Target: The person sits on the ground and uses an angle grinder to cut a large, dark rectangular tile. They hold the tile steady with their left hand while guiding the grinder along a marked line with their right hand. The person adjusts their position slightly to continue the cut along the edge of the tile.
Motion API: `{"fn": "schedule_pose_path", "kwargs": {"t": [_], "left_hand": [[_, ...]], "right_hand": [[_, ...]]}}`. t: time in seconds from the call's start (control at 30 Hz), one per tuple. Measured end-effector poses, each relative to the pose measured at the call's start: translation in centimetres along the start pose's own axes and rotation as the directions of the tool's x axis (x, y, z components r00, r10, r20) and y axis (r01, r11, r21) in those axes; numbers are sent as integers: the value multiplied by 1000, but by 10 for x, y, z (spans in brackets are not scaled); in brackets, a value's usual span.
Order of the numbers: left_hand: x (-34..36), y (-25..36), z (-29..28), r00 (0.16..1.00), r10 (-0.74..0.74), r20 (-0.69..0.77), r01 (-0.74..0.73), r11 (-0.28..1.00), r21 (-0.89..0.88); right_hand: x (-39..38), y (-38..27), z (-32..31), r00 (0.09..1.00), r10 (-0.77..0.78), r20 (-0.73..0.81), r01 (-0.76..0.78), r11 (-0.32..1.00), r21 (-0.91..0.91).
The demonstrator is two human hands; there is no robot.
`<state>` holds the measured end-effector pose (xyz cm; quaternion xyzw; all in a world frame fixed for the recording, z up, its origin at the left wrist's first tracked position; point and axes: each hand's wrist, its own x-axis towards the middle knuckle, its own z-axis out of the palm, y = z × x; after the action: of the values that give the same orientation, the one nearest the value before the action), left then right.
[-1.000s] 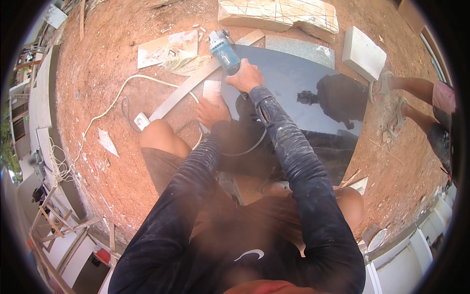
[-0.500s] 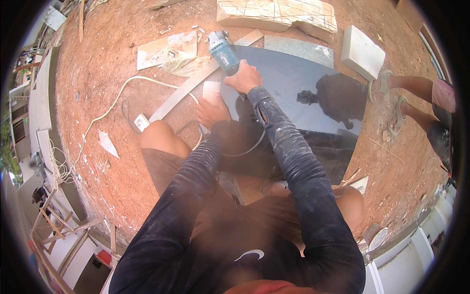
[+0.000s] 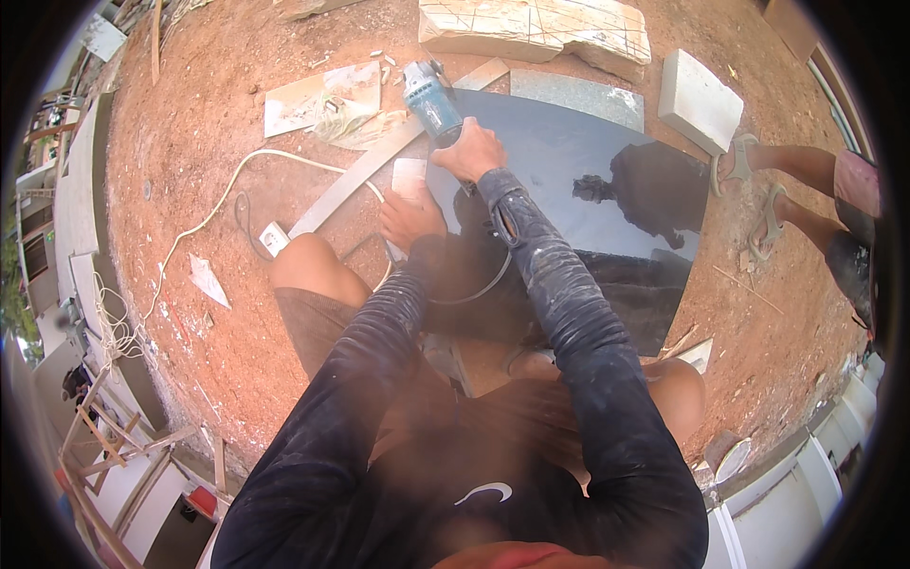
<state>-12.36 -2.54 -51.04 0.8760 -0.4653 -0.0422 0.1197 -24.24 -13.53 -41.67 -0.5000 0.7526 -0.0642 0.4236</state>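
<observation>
Looking down from the head, I see the grinder (image 3: 433, 104) at the far left corner of the dark slab (image 3: 545, 142), which lies glossy before the seated person. The right hand (image 3: 472, 152) has its fingers wrapped round the grinder's back end. The left hand (image 3: 412, 216) is by a pale piece (image 3: 409, 174) just beside the slab's left edge — whether its fingers pinch that, I cannot tell. I'd judge the work under way: the slab looks whole, with no finished cut that I can make out — how much is left doesn't show.
</observation>
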Motion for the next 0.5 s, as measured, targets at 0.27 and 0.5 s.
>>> {"fn": "schedule_pose_path", "kwargs": {"t": [0.27,0.5], "left_hand": [[-1,2,-2,1000,-5,-3,5,1000,-1],[1,-1,2,1000,0,-27,1,1000,12]], "right_hand": [[-3,-4,-4,1000,8,29,-7,1000,-11],[-2,-6,5,1000,-2,6,1,1000,7]]}}
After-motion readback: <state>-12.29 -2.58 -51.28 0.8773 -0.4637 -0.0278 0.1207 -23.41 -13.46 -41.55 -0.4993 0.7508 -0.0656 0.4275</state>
